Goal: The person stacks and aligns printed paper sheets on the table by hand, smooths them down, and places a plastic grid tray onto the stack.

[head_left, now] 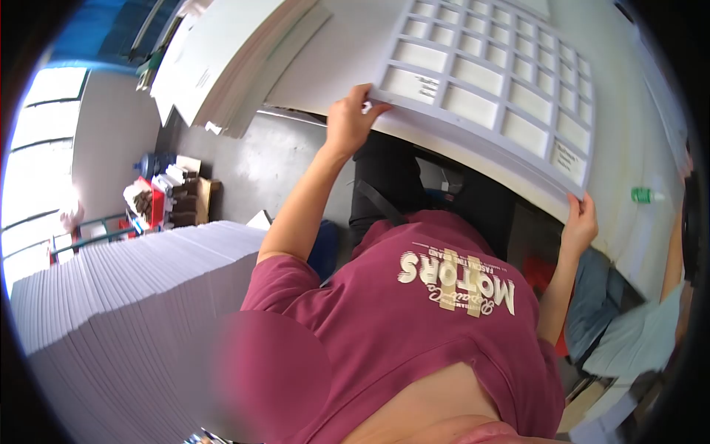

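Pale table (625, 129) fills upper right. Tall stack of white sheets (137, 296) stands beside the left arm. Gridded white panel (506, 87) lies at the table's near edge. Left hand (351, 122): thumb and fingers clamped on panel's near left corner. Right hand (581, 222): pinched on near right corner. Small green object (641, 195) on table, right of panel.

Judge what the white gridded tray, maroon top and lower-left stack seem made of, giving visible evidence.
White gridded tray: possibly plastic or coated card, fairly matte, with smooth, straight dividers.
Maroon top: soft matte fabric, shown by its drape.
Lower-left stack: probably paper or thin board, dull-finished, judging by many thin layered edges.
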The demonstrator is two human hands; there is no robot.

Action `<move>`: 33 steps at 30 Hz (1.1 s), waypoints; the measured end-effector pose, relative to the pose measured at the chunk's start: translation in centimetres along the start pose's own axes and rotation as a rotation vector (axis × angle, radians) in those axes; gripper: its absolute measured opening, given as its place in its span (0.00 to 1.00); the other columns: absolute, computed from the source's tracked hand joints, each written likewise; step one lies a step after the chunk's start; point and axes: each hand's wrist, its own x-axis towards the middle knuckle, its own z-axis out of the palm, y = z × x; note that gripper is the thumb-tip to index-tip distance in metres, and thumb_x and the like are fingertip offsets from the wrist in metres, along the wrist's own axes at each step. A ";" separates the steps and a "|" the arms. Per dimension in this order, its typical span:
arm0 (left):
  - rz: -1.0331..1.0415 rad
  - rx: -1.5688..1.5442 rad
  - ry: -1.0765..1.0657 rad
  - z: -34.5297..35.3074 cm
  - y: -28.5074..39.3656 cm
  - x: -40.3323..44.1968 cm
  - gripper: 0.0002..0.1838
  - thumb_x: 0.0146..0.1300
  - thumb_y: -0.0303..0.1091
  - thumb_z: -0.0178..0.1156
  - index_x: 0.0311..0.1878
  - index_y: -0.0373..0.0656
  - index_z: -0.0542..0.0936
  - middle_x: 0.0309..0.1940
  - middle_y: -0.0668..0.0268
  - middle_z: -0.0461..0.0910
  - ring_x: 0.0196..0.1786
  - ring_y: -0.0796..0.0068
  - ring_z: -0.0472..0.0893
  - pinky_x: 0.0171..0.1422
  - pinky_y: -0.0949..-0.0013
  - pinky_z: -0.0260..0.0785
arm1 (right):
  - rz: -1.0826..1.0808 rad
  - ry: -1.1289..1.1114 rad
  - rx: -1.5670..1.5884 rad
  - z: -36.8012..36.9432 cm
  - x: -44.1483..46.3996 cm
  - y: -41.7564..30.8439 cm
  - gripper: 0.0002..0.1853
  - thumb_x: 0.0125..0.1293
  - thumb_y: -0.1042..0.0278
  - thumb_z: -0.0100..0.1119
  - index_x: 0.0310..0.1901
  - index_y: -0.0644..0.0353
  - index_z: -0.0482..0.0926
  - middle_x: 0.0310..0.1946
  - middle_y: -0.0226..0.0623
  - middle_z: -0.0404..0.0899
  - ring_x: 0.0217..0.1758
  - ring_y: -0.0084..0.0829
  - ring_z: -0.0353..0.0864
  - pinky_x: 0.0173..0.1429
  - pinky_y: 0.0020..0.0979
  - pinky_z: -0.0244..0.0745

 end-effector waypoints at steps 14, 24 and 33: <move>-0.072 0.677 0.689 -14.0 -6.5 3.8 0.24 0.62 0.44 0.63 0.56 0.39 0.74 0.50 0.57 0.81 0.50 0.56 0.79 0.60 0.50 0.63 | 0.067 0.021 0.266 -3.6 3.1 5.2 0.17 0.72 0.72 0.52 0.61 0.63 0.72 0.51 0.43 0.80 0.44 0.32 0.83 0.50 0.29 0.75; -0.358 1.148 0.208 -22.5 -7.8 1.2 0.10 0.62 0.39 0.60 0.36 0.41 0.83 0.35 0.61 0.85 0.44 0.64 0.84 0.69 0.57 0.56 | 0.038 0.082 0.366 -2.0 5.7 0.8 0.16 0.74 0.70 0.51 0.60 0.66 0.74 0.50 0.45 0.81 0.42 0.30 0.82 0.51 0.29 0.76; -0.190 1.160 0.183 -26.1 -9.3 3.1 0.07 0.57 0.35 0.62 0.25 0.46 0.80 0.25 0.60 0.83 0.33 0.62 0.82 0.54 0.64 0.62 | -0.055 0.100 0.365 -3.5 6.3 -1.1 0.16 0.74 0.70 0.49 0.59 0.66 0.74 0.51 0.45 0.81 0.43 0.30 0.83 0.52 0.29 0.76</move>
